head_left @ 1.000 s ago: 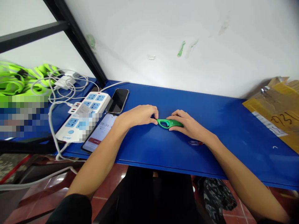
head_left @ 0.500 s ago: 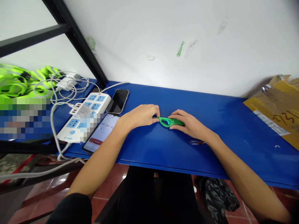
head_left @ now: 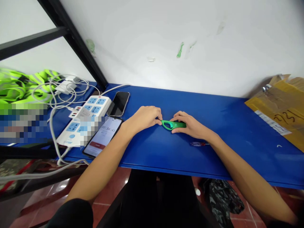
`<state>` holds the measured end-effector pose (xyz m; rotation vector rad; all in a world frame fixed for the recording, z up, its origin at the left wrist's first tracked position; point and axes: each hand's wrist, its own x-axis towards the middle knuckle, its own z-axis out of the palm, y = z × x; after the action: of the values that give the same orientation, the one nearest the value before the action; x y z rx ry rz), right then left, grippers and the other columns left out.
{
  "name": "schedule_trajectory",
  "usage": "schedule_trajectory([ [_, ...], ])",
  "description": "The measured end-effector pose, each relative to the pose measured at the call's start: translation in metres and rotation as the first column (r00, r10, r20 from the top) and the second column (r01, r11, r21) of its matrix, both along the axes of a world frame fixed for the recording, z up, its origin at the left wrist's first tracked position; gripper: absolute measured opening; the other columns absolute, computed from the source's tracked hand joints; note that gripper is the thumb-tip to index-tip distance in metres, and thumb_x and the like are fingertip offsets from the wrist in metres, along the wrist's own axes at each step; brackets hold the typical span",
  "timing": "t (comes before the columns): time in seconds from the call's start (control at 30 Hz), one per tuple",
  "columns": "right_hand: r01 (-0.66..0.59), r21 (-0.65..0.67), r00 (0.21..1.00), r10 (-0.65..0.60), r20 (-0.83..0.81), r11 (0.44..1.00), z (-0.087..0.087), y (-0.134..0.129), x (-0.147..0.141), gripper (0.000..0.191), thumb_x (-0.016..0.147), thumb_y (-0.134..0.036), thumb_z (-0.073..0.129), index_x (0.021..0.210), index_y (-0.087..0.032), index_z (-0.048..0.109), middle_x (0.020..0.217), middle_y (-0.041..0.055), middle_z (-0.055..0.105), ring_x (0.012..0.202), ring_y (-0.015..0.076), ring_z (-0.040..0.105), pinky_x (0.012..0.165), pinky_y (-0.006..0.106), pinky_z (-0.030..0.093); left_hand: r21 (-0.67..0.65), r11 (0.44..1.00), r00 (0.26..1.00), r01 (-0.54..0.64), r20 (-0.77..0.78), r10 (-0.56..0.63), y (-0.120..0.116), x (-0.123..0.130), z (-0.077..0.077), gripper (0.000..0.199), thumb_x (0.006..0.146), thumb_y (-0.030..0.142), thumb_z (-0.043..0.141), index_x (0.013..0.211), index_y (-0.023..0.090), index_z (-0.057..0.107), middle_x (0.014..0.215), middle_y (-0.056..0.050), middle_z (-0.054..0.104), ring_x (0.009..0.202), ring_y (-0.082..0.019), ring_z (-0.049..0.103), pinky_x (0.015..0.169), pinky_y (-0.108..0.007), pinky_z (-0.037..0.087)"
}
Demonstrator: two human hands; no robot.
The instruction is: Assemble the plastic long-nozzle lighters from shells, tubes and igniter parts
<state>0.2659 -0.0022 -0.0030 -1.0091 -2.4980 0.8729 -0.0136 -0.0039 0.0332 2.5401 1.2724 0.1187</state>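
Observation:
A green plastic tool (head_left: 180,124) with a long oval opening and a teal part inside it lies level just above or on the blue table. My right hand (head_left: 188,123) is closed around its thicker right end, thumb below and fingers above. At the narrow left tip, my left hand (head_left: 149,117) makes a pinch; whether a small piece sits between those fingertips is hidden. Below my right wrist lies a small screwdriver (head_left: 197,144) with a clear and red handle, its thin shaft pointing right.
Left of my hands are a phone showing a timer (head_left: 102,136), a dark-screened phone (head_left: 118,104) and a white power strip (head_left: 68,136) with tangled cables. A taped cardboard box (head_left: 282,104) stands at the right. The white wall (head_left: 152,38) rises behind the table (head_left: 154,152).
My view has shifted slightly, so the scene sits a little further left. Both hands keep their hold, and the thin piece seen at my left fingertips earlier no longer shows.

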Motion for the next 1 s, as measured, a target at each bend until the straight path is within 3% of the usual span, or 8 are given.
schedule_trajectory([
  [0.13,-0.002,0.144,0.999,-0.005,0.046,0.99,-0.006,0.003,0.003,0.057,0.102,-0.072,0.065,0.136,-0.029,0.08,0.123,0.0131,0.067,0.113,0.0329,0.065,0.097,0.052,0.058,0.066,0.997,0.998,0.029,-0.049,-0.026,-0.003,0.005,0.001,0.013,0.102,0.027,0.073,0.099,0.022,0.085,0.116,-0.006,0.08,0.105,-0.026,0.07,0.073,-0.035,0.044],
  [0.3,-0.061,0.352,0.989,0.008,0.15,0.934,-0.005,0.004,0.003,0.058,0.11,-0.064,0.053,0.148,-0.026,0.074,0.121,0.0148,0.071,0.108,0.0328,0.068,0.094,0.053,0.062,0.17,0.98,0.99,0.102,-0.115,-0.083,0.0,0.005,-0.004,0.021,0.107,0.025,0.065,0.1,0.016,0.082,0.12,-0.012,0.077,0.11,-0.027,0.068,0.073,-0.037,0.044],
  [0.53,-0.13,0.569,0.96,-0.042,0.278,0.812,-0.005,-0.001,-0.008,0.056,0.116,-0.059,0.041,0.145,-0.021,0.071,0.119,0.0155,0.073,0.092,0.0275,0.073,0.076,0.042,0.064,0.108,0.991,0.996,0.078,-0.047,-0.074,0.009,-0.007,-0.001,0.015,0.103,0.026,0.069,0.102,0.018,0.082,0.12,-0.008,0.077,0.109,-0.025,0.071,0.076,-0.038,0.044],
  [0.63,-0.14,0.617,0.946,-0.079,0.314,0.774,-0.003,-0.005,-0.014,0.055,0.118,-0.054,0.036,0.148,-0.017,0.064,0.125,0.0173,0.072,0.089,0.0261,0.074,0.071,0.039,0.061,0.166,0.984,0.998,0.067,0.006,-0.069,0.011,-0.011,-0.002,0.014,0.101,0.022,0.069,0.101,0.017,0.082,0.117,-0.008,0.078,0.105,-0.025,0.071,0.086,-0.039,0.046],
  [0.73,-0.165,0.661,0.931,-0.106,0.35,0.732,-0.001,-0.009,-0.017,0.049,0.119,-0.048,0.039,0.146,-0.013,0.06,0.118,0.017,0.075,0.095,0.0277,0.075,0.07,0.036,0.057,0.242,0.964,0.989,0.107,0.078,-0.129,0.014,-0.015,-0.004,0.014,0.101,0.023,0.07,0.097,0.018,0.082,0.109,-0.006,0.08,0.103,-0.024,0.071,0.105,-0.043,0.044],
  [0.87,-0.099,0.683,0.9,-0.227,0.372,0.724,-0.002,-0.003,-0.012,0.034,0.116,-0.035,0.044,0.137,-0.015,0.061,0.106,0.0138,0.078,0.085,0.0256,0.076,0.058,0.031,0.043,0.431,0.898,0.945,0.092,0.248,-0.216,0.015,-0.015,-0.004,0.012,0.105,0.027,0.07,0.104,0.02,0.08,0.115,-0.006,0.081,0.115,-0.025,0.069,0.113,-0.045,0.043],
  [0.93,-0.016,0.653,0.902,-0.27,0.337,0.758,-0.002,0.004,-0.006,0.032,0.114,-0.033,0.045,0.136,-0.015,0.059,0.112,0.015,0.08,0.078,0.0249,0.075,0.057,0.031,0.039,0.574,0.816,0.89,-0.06,0.401,-0.216,0.011,-0.008,-0.004,0.015,0.108,0.031,0.068,0.112,0.022,0.079,0.127,-0.009,0.079,0.124,-0.026,0.067,0.111,-0.046,0.045],
  [1.0,0.076,0.595,0.912,-0.297,0.283,0.8,-0.001,0.01,0.001,0.033,0.113,-0.032,0.045,0.136,-0.013,0.058,0.11,0.0157,0.081,0.072,0.0255,0.075,0.059,0.032,0.041,0.65,0.722,0.811,-0.239,0.542,-0.22,0.004,0.004,-0.007,0.019,0.11,0.038,0.065,0.109,0.024,0.078,0.12,-0.009,0.08,0.116,-0.026,0.068,0.103,-0.046,0.049],
])
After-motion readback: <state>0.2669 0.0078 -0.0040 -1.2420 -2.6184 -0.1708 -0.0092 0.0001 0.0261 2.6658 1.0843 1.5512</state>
